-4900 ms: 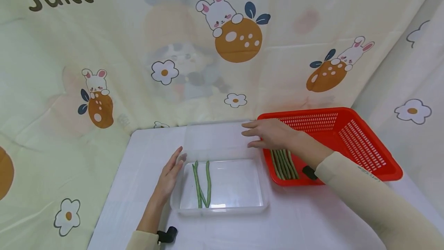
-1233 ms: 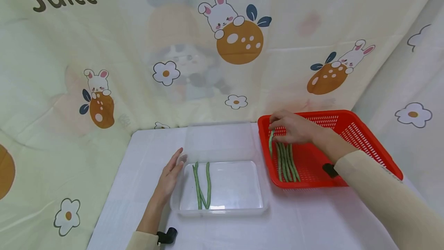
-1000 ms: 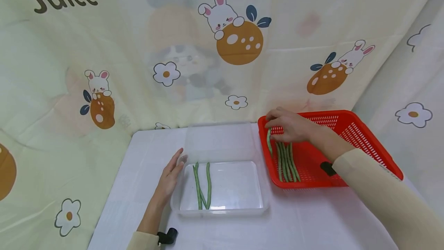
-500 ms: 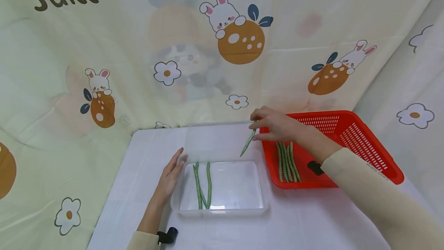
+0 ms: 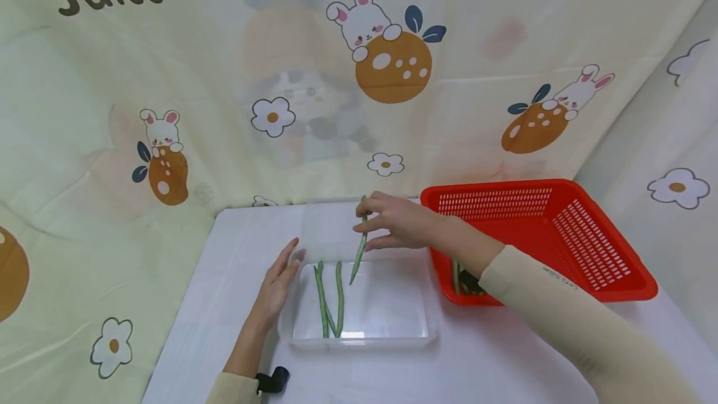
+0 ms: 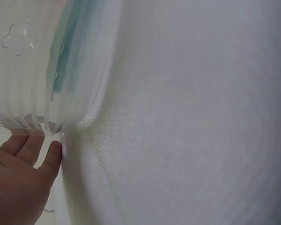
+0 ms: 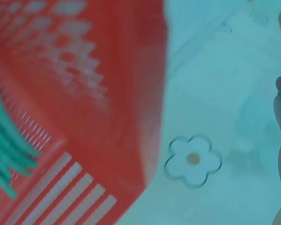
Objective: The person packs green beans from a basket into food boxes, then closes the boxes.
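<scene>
My right hand (image 5: 398,222) pinches a green bean (image 5: 359,257) that hangs tilted over the clear plastic container (image 5: 392,343). Inside the container, toward its left side, lie a few more green beans (image 5: 339,298), two of them crossing at the bottom. My left hand (image 5: 275,285) rests with fingers extended against the container's left wall; in the left wrist view its fingertips touch the clear wall. Several green beans (image 7: 9,136) lie in the red basket (image 5: 622,295), mostly hidden behind my right forearm in the head view.
The red basket, with slotted walls, stands at the right of the white-covered table (image 5: 235,248), close beside the container. A printed curtain (image 5: 314,48) hangs right behind the table. Each wrist wears a small black camera (image 5: 273,380).
My right hand has picked a green bean out of the red basket and carried it left over the clear container. The left hand has stayed at the container's side.
</scene>
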`<state>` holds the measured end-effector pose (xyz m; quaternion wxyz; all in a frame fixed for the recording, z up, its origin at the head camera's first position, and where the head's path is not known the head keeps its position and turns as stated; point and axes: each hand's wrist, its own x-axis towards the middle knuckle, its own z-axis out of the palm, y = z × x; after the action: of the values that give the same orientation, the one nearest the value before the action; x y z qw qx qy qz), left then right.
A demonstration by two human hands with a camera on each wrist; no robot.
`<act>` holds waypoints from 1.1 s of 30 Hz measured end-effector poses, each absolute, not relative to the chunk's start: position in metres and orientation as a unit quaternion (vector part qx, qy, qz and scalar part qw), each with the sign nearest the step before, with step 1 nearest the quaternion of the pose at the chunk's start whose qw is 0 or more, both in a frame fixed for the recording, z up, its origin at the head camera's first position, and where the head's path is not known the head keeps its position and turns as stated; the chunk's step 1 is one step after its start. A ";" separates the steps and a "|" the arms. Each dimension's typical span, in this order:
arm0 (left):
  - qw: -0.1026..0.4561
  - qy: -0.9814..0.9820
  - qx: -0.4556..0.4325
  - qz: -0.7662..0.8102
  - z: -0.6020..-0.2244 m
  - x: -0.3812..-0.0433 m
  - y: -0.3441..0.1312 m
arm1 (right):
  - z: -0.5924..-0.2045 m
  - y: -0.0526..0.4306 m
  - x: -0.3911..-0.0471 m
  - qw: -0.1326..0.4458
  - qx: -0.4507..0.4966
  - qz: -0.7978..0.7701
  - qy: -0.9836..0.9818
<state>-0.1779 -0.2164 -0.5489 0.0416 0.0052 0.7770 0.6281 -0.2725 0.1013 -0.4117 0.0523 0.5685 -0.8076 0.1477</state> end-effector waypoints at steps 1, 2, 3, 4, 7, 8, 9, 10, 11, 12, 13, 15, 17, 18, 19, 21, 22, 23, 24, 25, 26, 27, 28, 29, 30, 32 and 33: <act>0.041 0.778 0.005 0.627 -0.549 -0.178 -0.216 | -0.412 0.096 -0.271 0.051 0.572 0.146 -0.806; 0.041 0.780 0.005 0.625 -0.549 -0.178 -0.216 | -0.413 0.091 -0.269 0.051 0.578 0.145 -0.802; 0.040 0.781 0.005 0.623 -0.549 -0.178 -0.216 | -0.413 0.086 -0.267 0.050 0.583 0.144 -0.798; 0.040 0.781 0.005 0.623 -0.549 -0.178 -0.216 | -0.414 0.081 -0.265 0.048 0.589 0.143 -0.794; 0.040 0.781 0.005 0.623 -0.549 -0.178 -0.216 | -0.417 0.066 -0.259 0.043 0.605 0.132 -0.784; 0.040 0.781 0.004 0.623 -0.549 -0.177 -0.216 | -0.417 0.061 -0.257 0.041 0.609 0.127 -0.782; 0.041 0.781 0.003 0.623 -0.549 -0.177 -0.216 | -0.419 0.056 -0.255 0.037 0.611 0.124 -0.781; 0.042 0.781 0.003 0.623 -0.548 -0.177 -0.216 | -0.419 0.052 -0.253 0.033 0.613 0.120 -0.780; 0.042 0.781 0.004 0.623 -0.548 -0.177 -0.216 | -0.420 0.048 -0.252 0.030 0.615 0.115 -0.780; 0.043 0.783 0.003 0.621 -0.548 -0.177 -0.216 | -0.421 0.044 -0.250 0.025 0.617 0.112 -0.779; 0.043 0.784 0.003 0.620 -0.548 -0.177 -0.216 | -0.422 0.041 -0.249 0.021 0.618 0.108 -0.778; 0.043 0.786 0.003 0.617 -0.548 -0.177 -0.216 | -0.426 0.034 -0.246 0.014 0.621 0.098 -0.778; 0.042 0.789 0.002 0.612 -0.547 -0.177 -0.216 | -0.430 0.030 -0.245 0.006 0.623 0.089 -0.777; 0.042 0.791 0.001 0.610 -0.547 -0.177 -0.216 | -0.432 0.027 -0.244 0.003 0.624 0.086 -0.777; 0.042 0.791 0.002 0.610 -0.547 -0.177 -0.216 | -0.435 0.025 -0.244 0.001 0.625 0.083 -0.776; 0.041 0.792 0.003 0.610 -0.547 -0.177 -0.216 | -0.440 0.022 -0.243 -0.003 0.626 0.079 -0.776; 0.040 0.791 0.003 0.610 -0.548 -0.177 -0.216 | -0.442 0.021 -0.243 -0.004 0.625 0.076 -0.777; 0.039 0.791 0.004 0.611 -0.548 -0.177 -0.216 | -0.444 0.019 -0.243 -0.004 0.626 0.071 -0.777; 0.039 0.790 0.005 0.612 -0.549 -0.178 -0.216 | -0.447 0.017 -0.243 -0.002 0.626 0.063 -0.777; 0.039 0.789 0.006 0.613 -0.549 -0.178 -0.216 | -0.449 0.016 -0.243 -0.001 0.626 0.053 -0.778; 0.039 0.789 0.005 0.613 -0.550 -0.178 -0.216 | -0.451 0.015 -0.243 0.001 0.626 0.042 -0.779; 0.040 0.788 0.007 0.614 -0.550 -0.178 -0.216 | -0.453 0.013 -0.242 0.004 0.626 0.029 -0.779; 0.041 0.788 0.008 0.614 -0.551 -0.178 -0.216 | -0.455 0.012 -0.242 0.006 0.626 0.017 -0.779; 0.041 0.788 0.009 0.614 -0.551 -0.178 -0.216 | -0.457 0.010 -0.241 0.007 0.626 0.003 -0.780; 0.042 0.787 0.008 0.615 -0.551 -0.178 -0.217 | -0.459 0.009 -0.240 0.007 0.626 -0.011 -0.780; 0.041 0.788 0.007 0.615 -0.551 -0.178 -0.218 | -0.462 0.006 -0.237 -0.004 0.622 -0.032 -0.782; 0.041 0.787 0.008 0.615 -0.551 -0.178 -0.218 | -0.464 0.005 -0.236 -0.011 0.619 -0.041 -0.784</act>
<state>-0.1781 -0.2181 -0.5509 0.0405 0.0077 0.7873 0.6152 -0.2362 0.0046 -0.4636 -0.0110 0.6189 -0.7843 -0.0411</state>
